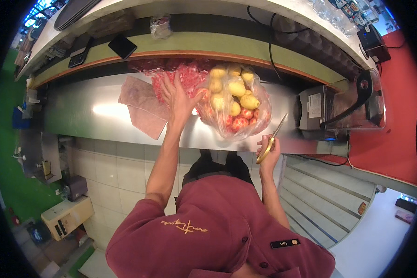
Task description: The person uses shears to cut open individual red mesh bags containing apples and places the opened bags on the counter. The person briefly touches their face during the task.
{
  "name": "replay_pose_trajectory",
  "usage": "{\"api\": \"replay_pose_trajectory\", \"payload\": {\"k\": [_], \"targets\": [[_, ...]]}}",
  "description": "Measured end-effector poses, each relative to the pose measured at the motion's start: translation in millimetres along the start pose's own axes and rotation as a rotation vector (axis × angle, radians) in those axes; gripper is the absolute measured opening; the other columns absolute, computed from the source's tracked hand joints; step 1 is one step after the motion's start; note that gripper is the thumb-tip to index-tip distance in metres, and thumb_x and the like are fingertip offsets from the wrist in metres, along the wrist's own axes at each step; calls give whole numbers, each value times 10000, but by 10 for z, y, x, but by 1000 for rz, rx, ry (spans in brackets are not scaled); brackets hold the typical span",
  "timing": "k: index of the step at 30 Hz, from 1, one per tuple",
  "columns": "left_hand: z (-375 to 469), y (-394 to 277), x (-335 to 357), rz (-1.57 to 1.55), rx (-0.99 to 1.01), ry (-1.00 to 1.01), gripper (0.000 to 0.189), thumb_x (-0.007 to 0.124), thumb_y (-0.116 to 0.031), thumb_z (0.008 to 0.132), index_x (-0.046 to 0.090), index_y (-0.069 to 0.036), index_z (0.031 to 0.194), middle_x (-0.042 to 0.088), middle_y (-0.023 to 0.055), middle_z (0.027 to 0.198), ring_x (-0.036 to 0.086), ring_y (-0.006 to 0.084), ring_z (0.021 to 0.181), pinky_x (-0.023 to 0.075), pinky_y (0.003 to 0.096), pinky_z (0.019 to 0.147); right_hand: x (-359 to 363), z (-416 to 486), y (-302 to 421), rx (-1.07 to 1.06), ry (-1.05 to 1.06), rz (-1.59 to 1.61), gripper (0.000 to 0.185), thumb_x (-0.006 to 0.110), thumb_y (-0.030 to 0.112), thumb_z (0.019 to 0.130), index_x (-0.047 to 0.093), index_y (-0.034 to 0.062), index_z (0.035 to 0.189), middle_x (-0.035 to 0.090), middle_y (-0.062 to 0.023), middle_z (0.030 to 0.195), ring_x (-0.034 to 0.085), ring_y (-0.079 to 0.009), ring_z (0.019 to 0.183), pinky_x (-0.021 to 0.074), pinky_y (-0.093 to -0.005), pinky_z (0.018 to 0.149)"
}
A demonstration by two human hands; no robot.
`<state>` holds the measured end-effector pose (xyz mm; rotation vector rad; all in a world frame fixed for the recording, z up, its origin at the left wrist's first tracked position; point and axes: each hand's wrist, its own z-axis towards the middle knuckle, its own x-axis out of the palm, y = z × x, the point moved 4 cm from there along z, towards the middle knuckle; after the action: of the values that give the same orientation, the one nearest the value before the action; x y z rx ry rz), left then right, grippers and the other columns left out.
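My left hand (179, 99) rests with spread fingers on a crumpled pink-red plastic bag (186, 78), whose contents I cannot make out. Beside it, a clear plastic bag (262, 120) holds several yellow fruits (237, 89) that look like lemons, above several mottled red fruits (240, 124). In my right hand (269, 153) is a pair of scissors (265, 153) with gold-coloured handles, the blades pointing away to the right of the clear bag. A folded pinkish-brown cloth (146, 104) lies left of my left hand. All of these but the scissors lie on the stainless steel counter (80, 104).
A blender (333, 107) stands at the counter's right end. On the green ledge (194, 40) behind lie a dark phone (122, 46), another handheld device (80, 52) and a small wrapped bundle (160, 26). A black cable (270, 52) hangs down the back. Steps (323, 198) are at the lower right.
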<state>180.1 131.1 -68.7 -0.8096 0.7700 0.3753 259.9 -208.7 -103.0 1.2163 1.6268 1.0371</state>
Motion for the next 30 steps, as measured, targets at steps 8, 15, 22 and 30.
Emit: {"api": "replay_pose_trajectory", "payload": {"k": [8,15,22,30], "targets": [[-1093,-788,561,-620,241,949,300,668,-46,908,617,-18,1202,596,194,1262,551,369,1218,459,460,1015,196,27,153,-78,1,32,218,682,232,1040,587,59,1131,644,-27,798,560,-60,583,465,-219,514],[-1315,-706,825,-452,412,666,215,696,-28,855,649,7,1062,634,176,992,605,378,1025,495,474,891,374,71,410,-155,92,61,167,657,170,1043,584,57,1143,631,-17,792,570,-64,582,488,-223,517],[-1124,-585,780,-702,136,847,251,763,-59,852,698,-32,1093,651,141,932,635,302,953,511,442,824,407,-81,316,-78,159,52,220,706,188,1018,592,59,1155,661,-32,827,593,-66,635,495,-222,541],[-539,-805,-217,-806,180,536,271,804,-98,873,673,-43,1105,655,67,997,604,198,924,497,324,834,347,-68,329,-175,158,15,384,768,163,970,551,29,1257,717,-85,1037,659,-113,860,521,-260,692]]}}
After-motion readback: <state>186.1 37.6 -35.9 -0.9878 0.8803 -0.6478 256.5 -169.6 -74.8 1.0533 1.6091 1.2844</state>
